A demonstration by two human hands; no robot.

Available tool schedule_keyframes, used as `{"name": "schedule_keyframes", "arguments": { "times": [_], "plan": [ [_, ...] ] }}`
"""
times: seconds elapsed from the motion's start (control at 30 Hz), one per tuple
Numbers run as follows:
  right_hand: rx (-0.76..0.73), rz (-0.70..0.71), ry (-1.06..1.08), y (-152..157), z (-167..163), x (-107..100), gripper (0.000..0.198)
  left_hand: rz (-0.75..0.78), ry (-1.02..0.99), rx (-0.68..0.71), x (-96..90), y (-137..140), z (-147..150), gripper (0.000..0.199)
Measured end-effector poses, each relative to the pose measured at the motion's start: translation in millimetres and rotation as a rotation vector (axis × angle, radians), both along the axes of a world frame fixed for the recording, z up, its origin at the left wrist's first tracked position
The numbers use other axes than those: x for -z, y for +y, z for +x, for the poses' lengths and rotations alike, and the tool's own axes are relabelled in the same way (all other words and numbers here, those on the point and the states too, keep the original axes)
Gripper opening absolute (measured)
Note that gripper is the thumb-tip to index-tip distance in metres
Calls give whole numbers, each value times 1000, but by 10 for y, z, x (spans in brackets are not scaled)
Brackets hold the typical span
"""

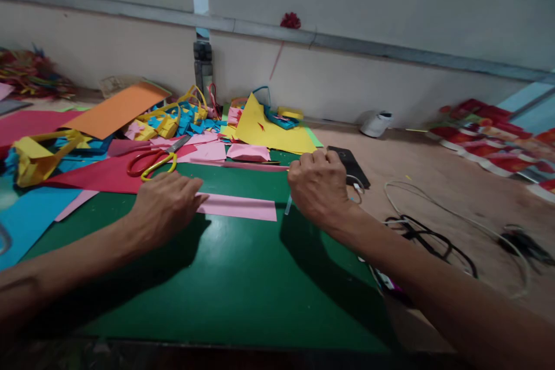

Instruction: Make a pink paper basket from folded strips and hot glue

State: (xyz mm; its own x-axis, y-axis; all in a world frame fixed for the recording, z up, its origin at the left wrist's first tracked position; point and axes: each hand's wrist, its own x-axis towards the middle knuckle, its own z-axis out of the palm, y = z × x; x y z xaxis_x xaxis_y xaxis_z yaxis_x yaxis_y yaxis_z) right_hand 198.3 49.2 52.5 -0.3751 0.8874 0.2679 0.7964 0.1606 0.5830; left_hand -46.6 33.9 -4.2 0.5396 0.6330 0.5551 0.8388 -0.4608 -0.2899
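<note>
My left hand (171, 205) is closed, its thumb and fingers pinching the left end of a pink paper strip (238, 207). The strip reaches rightward just above the green table (243, 277). To the right of its free end, my right hand (318, 185) is closed in a fist, knuckles up. A short, narrow clear strip (288, 204) pokes out below its fingers; whether it is tape cannot be made out. Beyond my left hand, scissors (159, 162) with red and yellow handles lie on red paper (104, 170).
Coloured paper sheets, including orange (119, 108), yellow (273, 130) and blue (43, 219), cover the table's far left. Folded yellow-and-blue paper pieces (173, 121) are heaped behind. A black phone-like slab (349, 165) lies right, near cables (433, 237) and a white device (376, 124) on the floor.
</note>
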Motion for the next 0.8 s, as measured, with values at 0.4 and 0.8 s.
{"name": "schedule_keyframes", "arguments": {
  "times": [0.4, 0.8],
  "plan": [
    [-300, -287, -85, -162, -229, 362, 19, -390, 105, 243, 345, 79, 137, 32],
    [-359, -231, -94, -394, -162, 583, 20, -318, 31, 350, 320, 42, 162, 24]
  ]
}}
